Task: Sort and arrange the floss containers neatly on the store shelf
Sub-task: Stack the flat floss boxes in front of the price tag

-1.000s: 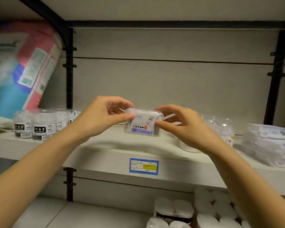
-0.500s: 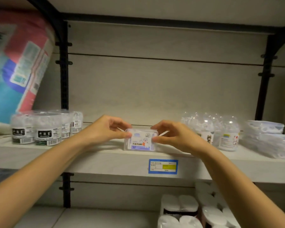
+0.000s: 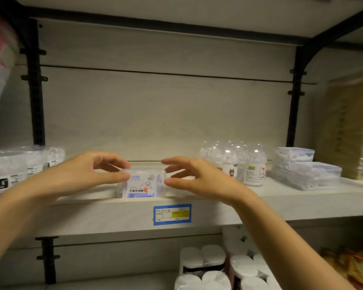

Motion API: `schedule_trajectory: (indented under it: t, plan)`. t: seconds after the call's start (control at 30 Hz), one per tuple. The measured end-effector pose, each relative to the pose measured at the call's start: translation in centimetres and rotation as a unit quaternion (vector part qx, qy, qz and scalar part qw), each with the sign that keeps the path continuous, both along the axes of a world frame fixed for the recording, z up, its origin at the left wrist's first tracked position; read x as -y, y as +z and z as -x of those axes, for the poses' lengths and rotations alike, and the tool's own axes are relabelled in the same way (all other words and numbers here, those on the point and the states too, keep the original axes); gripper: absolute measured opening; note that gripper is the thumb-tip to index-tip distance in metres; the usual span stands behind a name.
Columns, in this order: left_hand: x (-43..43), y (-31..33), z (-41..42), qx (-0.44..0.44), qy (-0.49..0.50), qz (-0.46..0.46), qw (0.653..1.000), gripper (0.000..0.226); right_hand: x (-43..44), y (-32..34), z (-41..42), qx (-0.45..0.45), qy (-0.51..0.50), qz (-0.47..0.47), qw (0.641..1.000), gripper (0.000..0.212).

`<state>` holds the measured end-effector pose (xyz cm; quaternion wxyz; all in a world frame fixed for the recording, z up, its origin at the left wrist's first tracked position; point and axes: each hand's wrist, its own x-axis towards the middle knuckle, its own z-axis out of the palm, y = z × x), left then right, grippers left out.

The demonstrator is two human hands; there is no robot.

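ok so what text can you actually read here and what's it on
"方盒牙线棒": front label of the square floss box.
"50": lower left corner of that same label.
Too blurred to read: handwriting on the blue and yellow shelf tag.
Too blurred to read: black labels on the round tubs.
Too small to read: sticker print on the dome-lidded jars.

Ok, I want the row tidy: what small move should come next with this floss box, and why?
Probably slide the floss box back a little. It stands on the shelf at the front edge, ahead of the domed jars to its right, with the left hand and right hand at its ends.
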<state>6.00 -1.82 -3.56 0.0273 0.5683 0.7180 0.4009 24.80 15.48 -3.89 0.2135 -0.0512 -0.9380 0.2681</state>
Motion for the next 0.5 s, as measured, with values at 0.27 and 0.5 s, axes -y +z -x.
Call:
schedule_trajectory:
  t: [0.27, 0.5]
  plan:
    - [-4.3, -3.5, 1.6, -0.151, 0.102, -0.109, 0.977, 0.059, -6.5, -1.1, -12.2, -0.11, -0.079, -0.072, 0.988, 0.026]
    - [-16.3, 0.2, -22.0, -0.154, 0.009, -0.132, 0.979, 0.022, -19.0, 1.3, -21.7, -0.119, -0.266, -0.07, 0.954, 0.03]
